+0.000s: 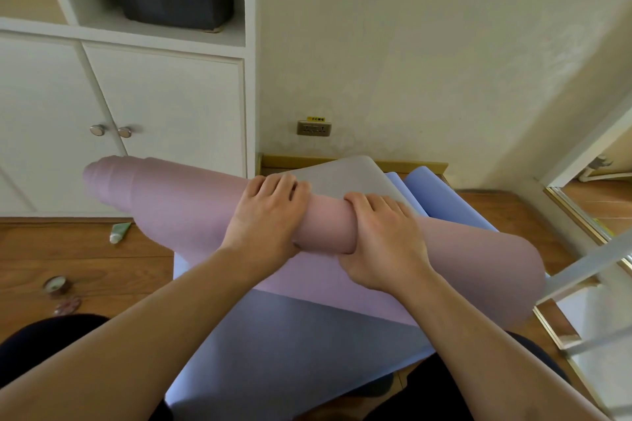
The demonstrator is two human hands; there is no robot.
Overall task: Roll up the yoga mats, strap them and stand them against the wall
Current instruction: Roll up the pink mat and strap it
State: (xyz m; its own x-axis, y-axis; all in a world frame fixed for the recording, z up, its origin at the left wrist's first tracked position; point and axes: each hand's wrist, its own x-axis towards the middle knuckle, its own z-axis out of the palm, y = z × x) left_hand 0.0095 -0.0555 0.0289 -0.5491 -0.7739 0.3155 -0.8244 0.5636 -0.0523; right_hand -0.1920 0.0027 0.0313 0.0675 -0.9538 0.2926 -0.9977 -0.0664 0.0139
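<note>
Pink yoga mat, smooth and rolled into a thick cylinder, is gripped by left hand and right hand, curled fingers, above flat blue mat.

One marking found: a small yellow label fixed to the wall directly above the wall socket. It carries a short line of dark characters (too small and blurred to read). The tube and the tape roll on the floor show no readable print. No other text, brand or number is legible.
</note>
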